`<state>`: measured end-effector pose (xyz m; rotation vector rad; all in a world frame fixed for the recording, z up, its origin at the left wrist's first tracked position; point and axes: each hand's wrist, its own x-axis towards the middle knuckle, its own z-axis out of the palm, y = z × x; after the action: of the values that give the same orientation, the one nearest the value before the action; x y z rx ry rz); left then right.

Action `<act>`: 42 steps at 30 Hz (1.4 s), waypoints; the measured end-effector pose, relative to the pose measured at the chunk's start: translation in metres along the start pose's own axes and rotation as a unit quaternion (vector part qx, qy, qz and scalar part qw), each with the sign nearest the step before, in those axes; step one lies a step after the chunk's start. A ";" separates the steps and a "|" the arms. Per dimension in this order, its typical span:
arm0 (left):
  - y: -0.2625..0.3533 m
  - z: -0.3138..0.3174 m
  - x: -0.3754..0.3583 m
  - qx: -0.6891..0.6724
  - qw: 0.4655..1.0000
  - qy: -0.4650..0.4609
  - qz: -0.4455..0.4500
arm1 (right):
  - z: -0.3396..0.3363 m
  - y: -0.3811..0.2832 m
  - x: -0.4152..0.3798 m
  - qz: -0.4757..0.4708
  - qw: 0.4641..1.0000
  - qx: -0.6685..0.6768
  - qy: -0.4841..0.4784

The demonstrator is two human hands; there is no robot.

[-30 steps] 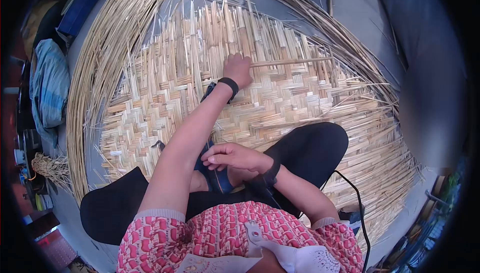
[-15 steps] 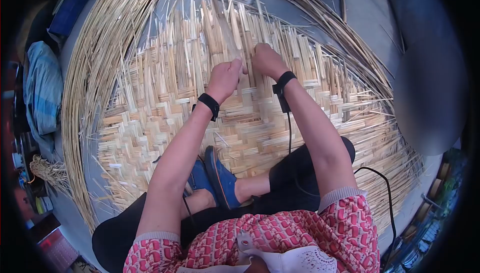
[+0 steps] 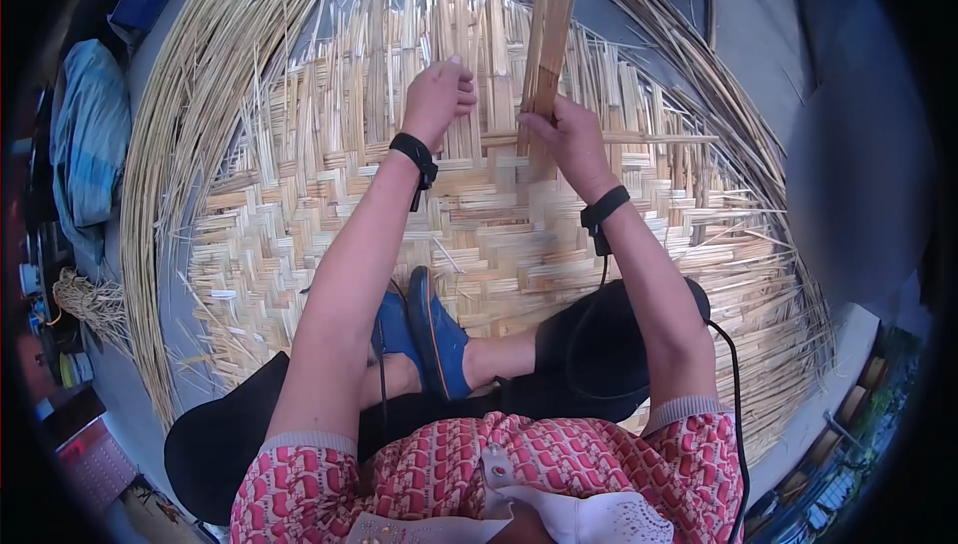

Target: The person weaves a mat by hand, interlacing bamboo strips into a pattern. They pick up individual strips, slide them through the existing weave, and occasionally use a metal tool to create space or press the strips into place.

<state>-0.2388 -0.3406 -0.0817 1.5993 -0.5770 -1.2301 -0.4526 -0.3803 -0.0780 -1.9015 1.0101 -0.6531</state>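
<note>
A woven mat of flattened pale reeds (image 3: 399,235) lies spread in front of me, with a zigzag pattern and loose strip ends standing out along its far edge. My right hand (image 3: 577,145) grips the lower end of a bundle of flat reed strips (image 3: 549,40), which stands up from the weave. To its left, my left hand (image 3: 437,100) is closed over the upright strips near the far edge, its fingers curled. What those fingers hold, if anything, I cannot make out. A thin reed (image 3: 649,139) lies crosswise to the right of my right hand.
Long bundles of loose reeds curve along the left (image 3: 175,145) and the far right (image 3: 699,65). My blue shoes (image 3: 439,344) rest on the mat. A blue cloth sack (image 3: 90,140) stands at the left. Black cables (image 3: 736,404) run down from my wrist bands.
My hands have moved apart: the left slightly up and left, the right to the right and a little down. Flat reed strips now show upright in my right hand, and a crosswise reed is visible.
</note>
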 end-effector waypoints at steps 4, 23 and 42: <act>-0.005 -0.034 0.021 0.266 0.963 0.036 0.036 | -0.006 -0.020 0.007 0.019 0.997 -0.070 -0.015; -0.015 -0.040 0.007 0.057 0.981 -0.178 -0.043 | 0.058 0.013 0.091 0.059 0.960 -0.247 -0.116; -0.047 -0.030 -0.022 0.199 0.915 0.153 0.317 | 0.016 0.000 0.068 -0.041 0.999 0.016 -0.018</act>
<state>-0.2288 -0.2917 -0.1153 1.6909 -1.0829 -0.3788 -0.4040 -0.4309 -0.0829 -1.9279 0.8995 -0.6761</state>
